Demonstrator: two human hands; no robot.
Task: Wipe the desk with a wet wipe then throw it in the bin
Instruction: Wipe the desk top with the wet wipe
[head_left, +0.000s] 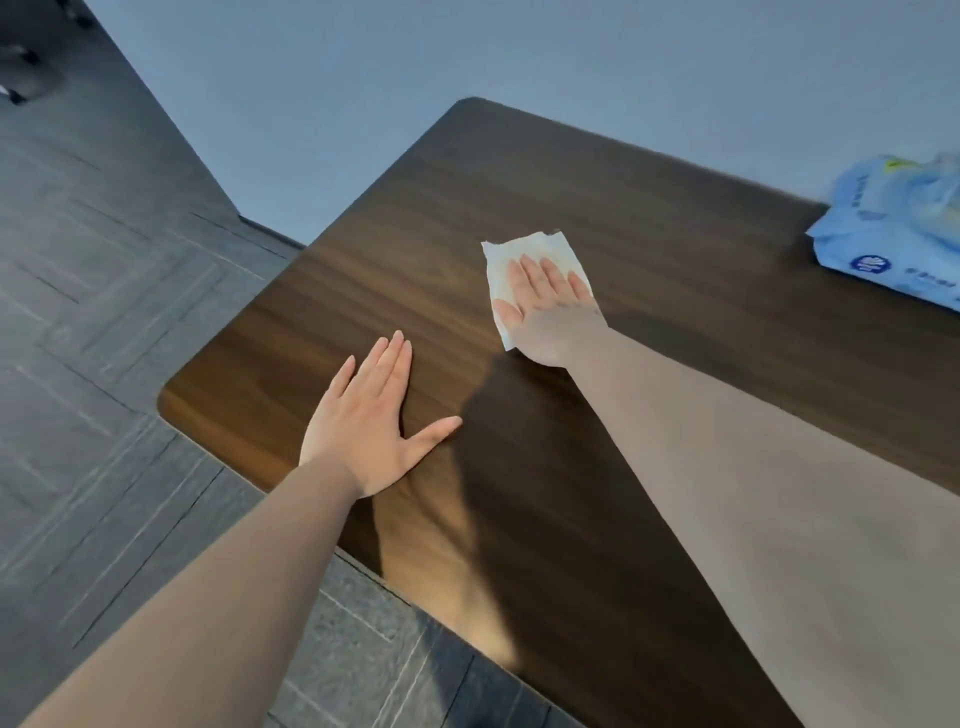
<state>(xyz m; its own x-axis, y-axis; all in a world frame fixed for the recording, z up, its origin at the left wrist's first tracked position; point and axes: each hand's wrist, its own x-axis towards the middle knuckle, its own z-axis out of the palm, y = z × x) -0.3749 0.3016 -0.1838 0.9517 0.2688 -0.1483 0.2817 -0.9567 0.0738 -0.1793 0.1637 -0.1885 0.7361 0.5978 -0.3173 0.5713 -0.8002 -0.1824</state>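
Head view: one wide-angle look down at a desk corner, both arms reaching in from the bottom of the frame.
Container: a soft blue wet-wipe pack (898, 228) lies on the desk at the right edge of the frame, partly cut off; its top looks crumpled, and whether it is open or what is inside cannot be told.
Desk (649, 208): dark brown wood grain, smooth with a slight sheen, rounded corners at top centre and left of centre.
Wet wipe (524, 254): white, thin, roughly square, lying flat on the desk in the middle of the frame, well apart from the pack.
Floor (104, 312): dark grey tiles with pale seams, filling the left side.
Wall (519, 62): plain blue-grey across the top.
Right hand (545, 306): flat, palm down, fingers extended and close together, pressing on the wipe's lower part.
Left hand (371, 421): flat on the bare desk, lower left of the wipe, fingers together, thumb spread wide, holding nothing.
Sleeves: snug, brownish, reaching the wrists.
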